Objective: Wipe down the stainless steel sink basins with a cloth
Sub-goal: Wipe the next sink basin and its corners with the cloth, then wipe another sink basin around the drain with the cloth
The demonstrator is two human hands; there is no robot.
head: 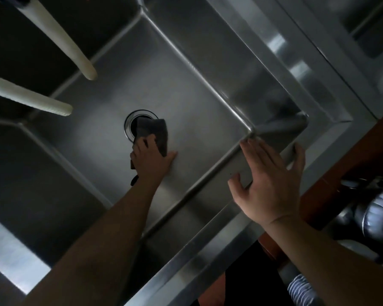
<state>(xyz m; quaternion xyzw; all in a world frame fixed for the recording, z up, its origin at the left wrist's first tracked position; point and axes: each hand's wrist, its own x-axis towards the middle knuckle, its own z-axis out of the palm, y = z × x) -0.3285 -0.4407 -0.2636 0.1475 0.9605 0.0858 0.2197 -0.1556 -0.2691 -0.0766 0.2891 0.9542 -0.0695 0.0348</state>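
Note:
A deep stainless steel sink basin [186, 89] fills the middle of the head view, with a round drain [129, 121] in its floor. My left hand [149, 159] reaches down to the basin floor and presses a dark grey cloth [156, 132] against it, right beside the drain and partly over its rim. My right hand [272, 184] hovers with fingers spread over the basin's near right corner, thumb by the rim, holding nothing.
Two pale hoses [60, 40] [31, 98] hang over the basin's left side. A second basin [31, 173] lies to the left past a divider. The steel rim [332, 102] runs along the right, with another basin [376, 36] beyond. Dark rounded objects [372, 213] sit lower right.

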